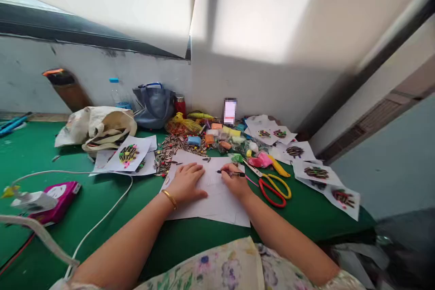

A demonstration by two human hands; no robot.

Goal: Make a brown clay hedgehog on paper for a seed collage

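Note:
White sheets of paper (217,204) lie in front of me on the green table. My left hand (186,182) rests flat on the left part of the paper, fingers spread, with a gold bangle (169,199) at the wrist. A black pen (238,174) is gripped in my right hand (235,183), its tip at the paper's upper right part. Faint marks on the sheet are too light to make out. A few sunflower seeds lie at the paper's top edge, beside a larger pile of sunflower seeds (173,146).
Scissors (272,186) with red and yellow handles lie right of my right hand. Behind are coloured clay packets (233,131) and a propped phone (230,112). Seed-decorated sheets (316,172) line the right; others (131,154) lie left. A white cable (102,222) crosses the left.

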